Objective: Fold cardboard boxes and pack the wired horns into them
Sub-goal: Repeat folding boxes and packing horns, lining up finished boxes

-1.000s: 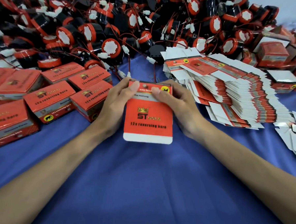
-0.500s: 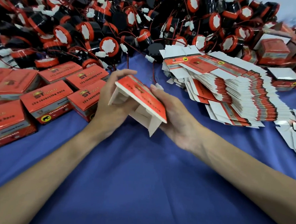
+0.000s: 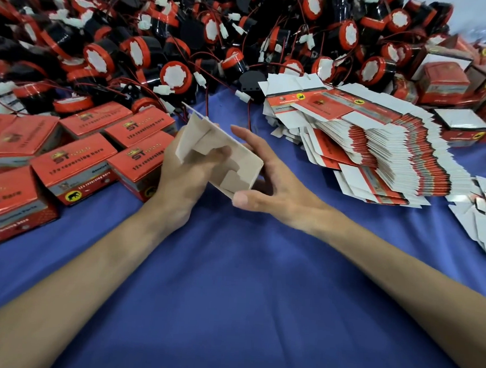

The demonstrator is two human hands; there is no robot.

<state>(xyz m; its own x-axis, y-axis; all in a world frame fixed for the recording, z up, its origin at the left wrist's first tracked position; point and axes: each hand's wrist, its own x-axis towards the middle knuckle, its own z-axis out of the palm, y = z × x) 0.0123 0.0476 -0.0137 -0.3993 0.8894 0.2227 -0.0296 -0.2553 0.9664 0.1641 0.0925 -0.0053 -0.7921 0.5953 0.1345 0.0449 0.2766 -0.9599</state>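
Box [image 3: 247, 163]: it is between both your hands, above the blue counter [image 3: 231, 281], half folded and tilted. Its plain grey inside is turned toward you and the flaps stand loose.
Left hand [image 3: 184, 178]: it grips the box from the left. Your fingers [image 3: 218, 151] curl over the edge and lie against the inside.
Right hand [image 3: 278, 191]: it is spread wide, with the fingers almost straight behind the far side of the box. The thumb [image 3: 239, 198] touches the lower corner.
Horns [image 3: 171, 76]: a big heap, black and red with thin wires and white plugs, lies along the far side of the counter.
Flat boxes [image 3: 379, 140]: a leaning stack lies to the right of your hands.
Closed boxes [image 3: 77, 161]: red ones stand in rows at your left, the nearest just beside your left hand.
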